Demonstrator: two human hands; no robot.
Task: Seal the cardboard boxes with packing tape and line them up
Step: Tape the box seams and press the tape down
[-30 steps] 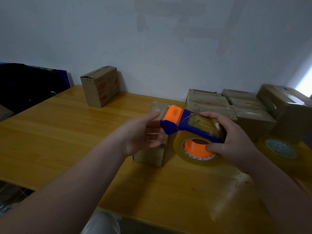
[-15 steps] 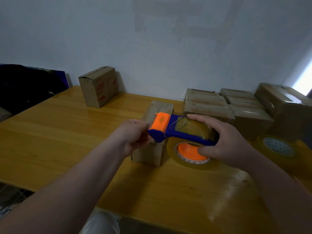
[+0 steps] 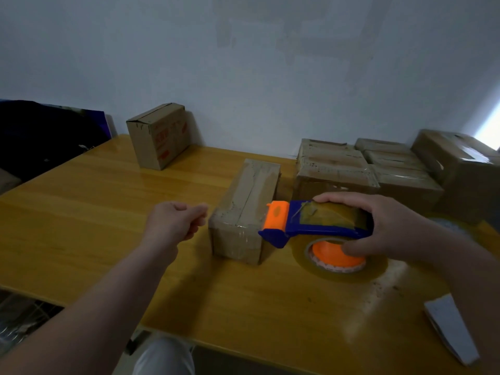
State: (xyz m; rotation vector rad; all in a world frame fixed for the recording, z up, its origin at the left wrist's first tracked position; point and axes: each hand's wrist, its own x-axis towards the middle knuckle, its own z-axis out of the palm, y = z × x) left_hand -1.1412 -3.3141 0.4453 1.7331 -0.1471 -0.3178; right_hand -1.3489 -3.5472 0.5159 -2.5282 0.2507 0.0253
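Right hand [image 3: 384, 226] grips tape dispenser [image 3: 319, 228], roll resting on table [image 3: 81, 212] just right of the small cardboard box [image 3: 243, 209]. Left hand [image 3: 173, 220] has released the cutter head [image 3: 276, 219] and is curled, empty. Strip likely cut; align box next.

One view, from the camera on the person's head, looking forward and down across the yellow wooden table [image 3: 81, 212] toward the pale wall [image 3: 243, 77]. It sits close. Both forearms run in from the bottom edge, with the left hand [image 3: 173, 220] left of centre and the right hand [image 3: 378, 226] on the tape dispenser [image 3: 319, 231] right of centre. The lens is wide, and the cardboard boxes [image 3: 335, 163] against the wall fill the right side.
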